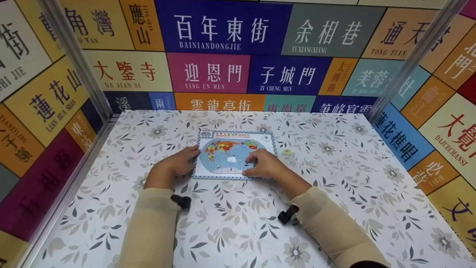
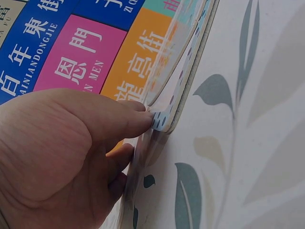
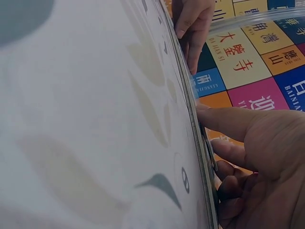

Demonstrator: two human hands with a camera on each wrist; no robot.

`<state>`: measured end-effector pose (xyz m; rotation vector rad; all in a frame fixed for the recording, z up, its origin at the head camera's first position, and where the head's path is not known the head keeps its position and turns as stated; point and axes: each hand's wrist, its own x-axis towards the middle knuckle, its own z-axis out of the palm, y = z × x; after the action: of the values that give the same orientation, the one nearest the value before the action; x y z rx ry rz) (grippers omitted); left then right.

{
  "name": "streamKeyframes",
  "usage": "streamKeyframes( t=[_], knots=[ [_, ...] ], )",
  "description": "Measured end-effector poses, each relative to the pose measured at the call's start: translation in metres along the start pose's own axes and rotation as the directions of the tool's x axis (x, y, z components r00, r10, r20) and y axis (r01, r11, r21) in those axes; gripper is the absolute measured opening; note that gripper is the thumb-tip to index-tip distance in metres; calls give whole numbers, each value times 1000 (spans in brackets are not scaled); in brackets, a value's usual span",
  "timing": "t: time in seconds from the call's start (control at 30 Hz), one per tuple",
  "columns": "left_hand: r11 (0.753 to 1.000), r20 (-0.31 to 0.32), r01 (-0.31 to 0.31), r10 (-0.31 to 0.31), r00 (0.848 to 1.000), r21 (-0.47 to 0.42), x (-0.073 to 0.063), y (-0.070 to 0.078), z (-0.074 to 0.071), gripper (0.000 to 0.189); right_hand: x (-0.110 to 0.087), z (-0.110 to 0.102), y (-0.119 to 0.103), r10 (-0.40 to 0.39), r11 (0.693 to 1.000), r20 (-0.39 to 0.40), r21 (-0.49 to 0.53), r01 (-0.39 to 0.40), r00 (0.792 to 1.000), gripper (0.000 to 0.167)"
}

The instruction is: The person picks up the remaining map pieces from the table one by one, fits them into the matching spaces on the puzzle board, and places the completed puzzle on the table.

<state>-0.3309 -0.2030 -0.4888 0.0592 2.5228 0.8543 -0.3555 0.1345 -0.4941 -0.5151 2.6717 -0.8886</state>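
A world map puzzle board (image 1: 223, 169) with a dotted blue border lies flat on the table. My left hand (image 1: 182, 162) is at its left edge. In the left wrist view, the left thumb (image 2: 140, 125) presses the board's near corner while the other fingers rest beside the edge. Over the lower right of the map, my right hand (image 1: 262, 163) has thumb and fingertips drawn together. Close up, those fingertips pinch a thin puzzle piece (image 3: 209, 151), seen edge-on and tilted up from the board. A white gap (image 1: 231, 159) shows near the map's middle.
Just right of the board, a small yellow-green piece (image 1: 287, 152) lies on the floral-patterned tabletop (image 1: 230, 227). Panels of coloured street signs (image 1: 223, 28) stand behind and at both sides, with metal posts (image 1: 80, 59) at the corners.
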Motion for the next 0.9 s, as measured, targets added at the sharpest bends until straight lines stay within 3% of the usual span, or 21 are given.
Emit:
streamKeyframes(
  t=[0.33,0.9],
  knots=[
    [997,-6,-58,59,998,53,0,-2,0,73,-1,1,1,-9,1000,-4,-10,9,1000,40],
    [999,3,-33,33,999,22,-3,1,-1,73,-2,0,2,-5,1000,-4,12,5,1000,38]
  ],
)
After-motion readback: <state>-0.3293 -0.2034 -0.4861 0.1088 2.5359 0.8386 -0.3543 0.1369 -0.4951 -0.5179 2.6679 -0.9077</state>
